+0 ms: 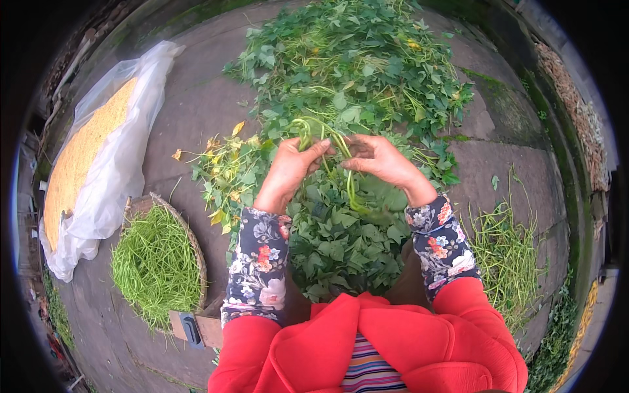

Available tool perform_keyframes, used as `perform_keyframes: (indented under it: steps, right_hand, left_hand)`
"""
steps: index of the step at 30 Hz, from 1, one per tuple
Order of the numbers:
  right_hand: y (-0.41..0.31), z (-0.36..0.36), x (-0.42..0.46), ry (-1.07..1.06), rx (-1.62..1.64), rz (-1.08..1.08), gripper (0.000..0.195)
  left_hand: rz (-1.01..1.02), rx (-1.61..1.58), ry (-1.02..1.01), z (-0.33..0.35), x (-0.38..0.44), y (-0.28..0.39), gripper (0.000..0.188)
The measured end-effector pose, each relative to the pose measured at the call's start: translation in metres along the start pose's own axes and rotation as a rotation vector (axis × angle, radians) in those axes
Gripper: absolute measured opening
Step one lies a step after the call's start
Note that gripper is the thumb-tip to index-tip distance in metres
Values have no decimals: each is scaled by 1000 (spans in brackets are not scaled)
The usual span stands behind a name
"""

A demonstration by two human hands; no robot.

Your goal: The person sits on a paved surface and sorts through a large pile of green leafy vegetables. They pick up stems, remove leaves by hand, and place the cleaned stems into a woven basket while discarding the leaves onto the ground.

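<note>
My left hand (293, 167) pinches a bunch of green leafy vine stems (322, 130) at its left side. Close by, on the right, my right hand (377, 159) grips the same stems between thumb and fingers. The stems arch between both hands, and one end hangs down below my right hand. Beneath them lies a heap of green leaves (339, 236), partly between my legs. A larger pile of leafy vines (358, 64) spreads over the paving farther ahead. Yellowing leaves (221, 172) lie left of my left hand.
A woven basket (200, 255) full of cut green stems (155, 265) stands at the left, by a wooden piece (211, 331). Beyond it, yellow grain (93, 152) lies on a white plastic sheet (123, 167). Thin stems (508, 260) are heaped at the right. A mossy edge runs along the far right.
</note>
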State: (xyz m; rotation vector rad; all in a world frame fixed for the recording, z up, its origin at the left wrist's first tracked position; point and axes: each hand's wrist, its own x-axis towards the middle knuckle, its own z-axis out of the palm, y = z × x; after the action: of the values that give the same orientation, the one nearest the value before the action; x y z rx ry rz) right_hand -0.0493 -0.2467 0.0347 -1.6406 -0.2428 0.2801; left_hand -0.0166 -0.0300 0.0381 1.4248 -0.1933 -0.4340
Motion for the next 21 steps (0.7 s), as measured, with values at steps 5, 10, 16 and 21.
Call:
perform_keyframes:
  steps: [5, 10, 16, 21]
  right_hand:
    - [8, -10, 2, 73, -192, -37, 22]
    - [0, -4, 1, 176, -180, -124, 21]
    - [5, 4, 7, 293, -89, -196, 21]
    - [8, 1, 11, 397, 24, -188, 19]
  left_hand:
    - [-23, -57, -102, -7, 2, 1, 21]
    - [-29, -90, -76, 0, 2, 6, 24]
    - [-33, -185, -42, 10, 5, 8, 22]
    - [-70, -105, -103, 23, 4, 5, 21]
